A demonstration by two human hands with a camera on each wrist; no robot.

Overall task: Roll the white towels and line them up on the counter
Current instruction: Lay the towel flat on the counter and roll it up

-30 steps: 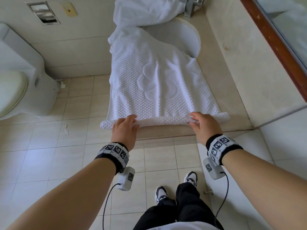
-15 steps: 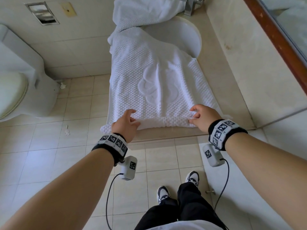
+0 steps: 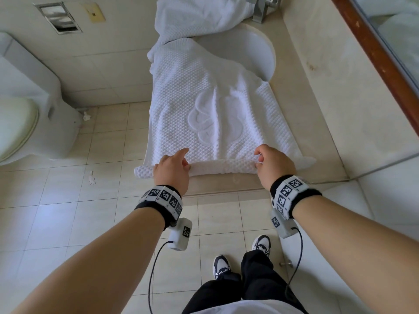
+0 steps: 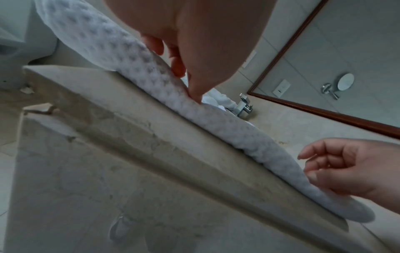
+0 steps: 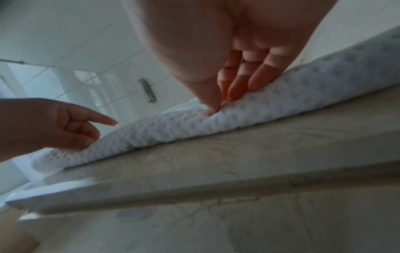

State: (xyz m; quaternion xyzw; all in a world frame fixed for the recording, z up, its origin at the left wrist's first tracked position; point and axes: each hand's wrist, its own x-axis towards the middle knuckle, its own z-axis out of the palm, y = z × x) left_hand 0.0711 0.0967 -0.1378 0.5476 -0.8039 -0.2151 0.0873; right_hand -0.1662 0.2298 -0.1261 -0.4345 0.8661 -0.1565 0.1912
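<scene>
A white waffle towel with an embossed emblem lies flat along the counter, its far end hanging over the sink. Its near edge is turned into a thin roll by the counter's front edge. My left hand holds the roll's left part, thumb pressed into its front, index finger stretched out over the flat towel. My right hand pinches the roll's right part between thumb and curled fingers. A second white towel lies crumpled at the far end.
A round sink is sunk into the counter beyond the towel, with a chrome tap behind it. A framed mirror runs along the right. A toilet stands at the left on the tiled floor.
Both hands let their fingers off the folded edge and took it again a little farther along the towel. The roll has turned slightly away from me. My left index finger now points out.
</scene>
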